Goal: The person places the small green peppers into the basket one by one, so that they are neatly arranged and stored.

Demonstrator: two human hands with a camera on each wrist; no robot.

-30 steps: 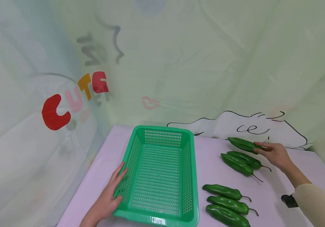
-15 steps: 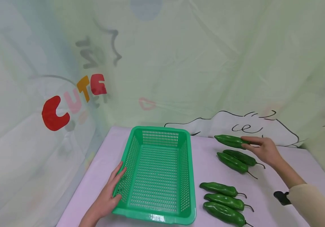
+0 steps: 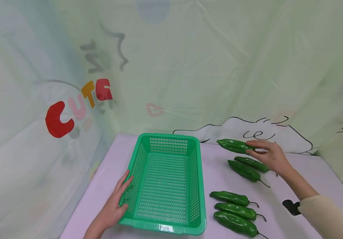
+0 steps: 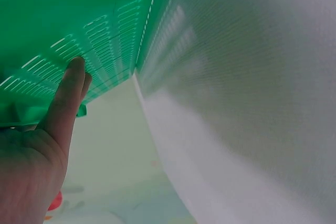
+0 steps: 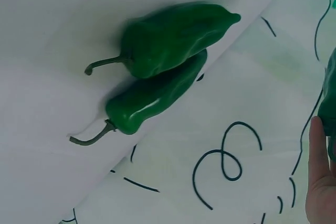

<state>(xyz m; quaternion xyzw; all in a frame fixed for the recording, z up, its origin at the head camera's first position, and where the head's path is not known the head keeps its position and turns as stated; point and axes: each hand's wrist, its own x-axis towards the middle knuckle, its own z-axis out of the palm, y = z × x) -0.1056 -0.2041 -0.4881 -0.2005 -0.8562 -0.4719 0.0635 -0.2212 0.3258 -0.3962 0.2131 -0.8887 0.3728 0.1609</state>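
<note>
We see the right hand (image 3: pixel 268 154) pinching 1 green pepper (image 3: pixel 232 146) by its stem end, far right, beyond 2 other peppers (image 3: pixel 244 171) and right of the basket (image 3: pixel 199 172). Left hand's (image 3: pixel 111 207) fingers lie straight against the basket's left side. We judge the pepper light, firm, slightly slippery; we'd grip its thick end, sparing the stem.

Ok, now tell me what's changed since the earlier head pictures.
The right hand has carried its pepper leftward, closer to the green basket; it already had hold of it, and nothing was let go. The left hand stays at the basket's left rim, and the other five peppers lie as they were.
</note>
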